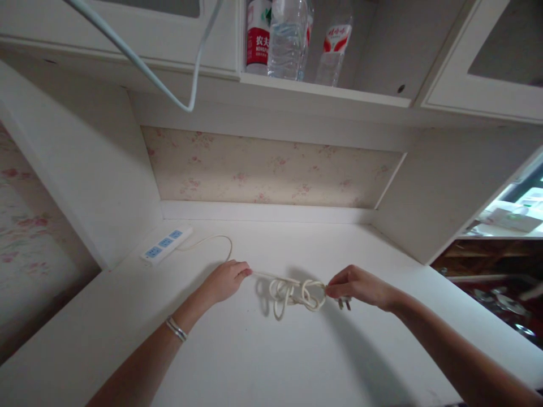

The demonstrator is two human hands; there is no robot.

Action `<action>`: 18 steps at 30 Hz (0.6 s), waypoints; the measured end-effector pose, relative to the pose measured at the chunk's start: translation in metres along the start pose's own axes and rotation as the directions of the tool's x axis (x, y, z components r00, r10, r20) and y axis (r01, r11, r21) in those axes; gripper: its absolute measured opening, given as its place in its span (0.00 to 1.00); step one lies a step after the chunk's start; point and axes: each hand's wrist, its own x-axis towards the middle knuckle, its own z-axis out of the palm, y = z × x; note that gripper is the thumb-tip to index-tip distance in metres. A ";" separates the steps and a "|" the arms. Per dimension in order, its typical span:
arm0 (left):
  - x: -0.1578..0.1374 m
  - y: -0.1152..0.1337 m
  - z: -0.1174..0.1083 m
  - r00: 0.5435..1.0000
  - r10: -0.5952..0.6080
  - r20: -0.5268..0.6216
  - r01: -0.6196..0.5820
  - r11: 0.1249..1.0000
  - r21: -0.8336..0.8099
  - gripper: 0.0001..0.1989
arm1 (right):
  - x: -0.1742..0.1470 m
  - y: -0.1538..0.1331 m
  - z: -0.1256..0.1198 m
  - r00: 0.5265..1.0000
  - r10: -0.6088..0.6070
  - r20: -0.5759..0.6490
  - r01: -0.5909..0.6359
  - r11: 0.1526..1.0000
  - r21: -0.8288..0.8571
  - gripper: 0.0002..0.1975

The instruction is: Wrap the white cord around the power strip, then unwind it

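A knotted, looped bundle of cream power cord [292,293] hangs between my two hands, just over the white desktop. My left hand [228,281] is closed on the single strand running out of the bundle's left side. At the other end, my right hand [358,287] pinches the cord close to its plug, whose metal prongs [345,303] stick out below the fingers. From behind my left hand the cord curves back to a white power strip [167,245] with blue socket faces, lying at the desk's back left.
Above the desk, an open shelf [326,93] holds several plastic bottles [288,42]. A pale bent tube or cable [144,68] hangs down at the upper left. White side panels [85,169] flank the desktop [254,362]. Blurred metal items [509,302] lie beyond its right edge.
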 end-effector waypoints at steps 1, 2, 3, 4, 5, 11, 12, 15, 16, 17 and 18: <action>0.000 -0.002 0.001 1.000 -0.013 -0.004 0.013 1.000 0.010 0.15 | -0.005 0.003 -0.004 1.000 0.000 0.016 0.000 1.000 0.018 0.14; 0.001 -0.002 0.002 0.999 -0.033 -0.007 0.033 0.999 0.022 0.16 | -0.010 0.007 -0.007 1.000 0.008 0.024 -0.009 0.999 0.034 0.14; 0.001 -0.002 0.004 0.998 -0.058 -0.005 0.058 0.998 0.037 0.16 | -0.014 0.010 -0.010 0.999 0.025 0.024 -0.027 0.998 0.050 0.14; 0.001 -0.001 0.006 0.996 -0.084 0.004 0.084 0.995 0.050 0.17 | -0.018 0.014 -0.012 0.999 0.048 0.019 -0.049 0.996 0.071 0.14; 0.001 0.000 0.007 0.995 -0.101 0.019 0.100 0.993 0.059 0.18 | -0.022 0.017 -0.013 0.998 0.069 0.011 -0.070 0.993 0.098 0.13; 0.008 -0.006 -0.005 0.992 -0.007 0.129 0.001 0.999 0.043 0.21 | -0.036 0.043 -0.034 0.981 0.130 -0.145 -0.118 0.989 0.090 0.14; 0.009 -0.009 -0.009 0.991 0.004 0.132 -0.011 0.998 0.054 0.21 | -0.037 0.049 -0.042 0.972 0.131 -0.194 -0.124 0.991 0.050 0.15; 0.016 -0.021 -0.022 0.991 -0.025 0.129 0.009 0.993 0.119 0.21 | -0.042 0.074 -0.070 0.916 0.129 -0.379 -0.168 0.983 -0.070 0.18; 0.018 -0.024 -0.024 0.992 -0.050 0.119 0.033 0.989 0.142 0.21 | -0.044 0.082 -0.078 0.882 0.132 -0.452 -0.200 0.974 -0.106 0.19; 0.020 -0.027 -0.026 0.992 -0.080 0.099 0.064 0.986 0.153 0.21 | -0.045 0.090 -0.085 0.841 0.131 -0.524 -0.232 0.964 -0.132 0.21; 0.022 -0.029 -0.027 0.991 -0.116 0.066 0.106 0.984 0.142 0.20 | -0.046 0.096 -0.089 0.805 0.124 -0.580 -0.255 0.955 -0.149 0.22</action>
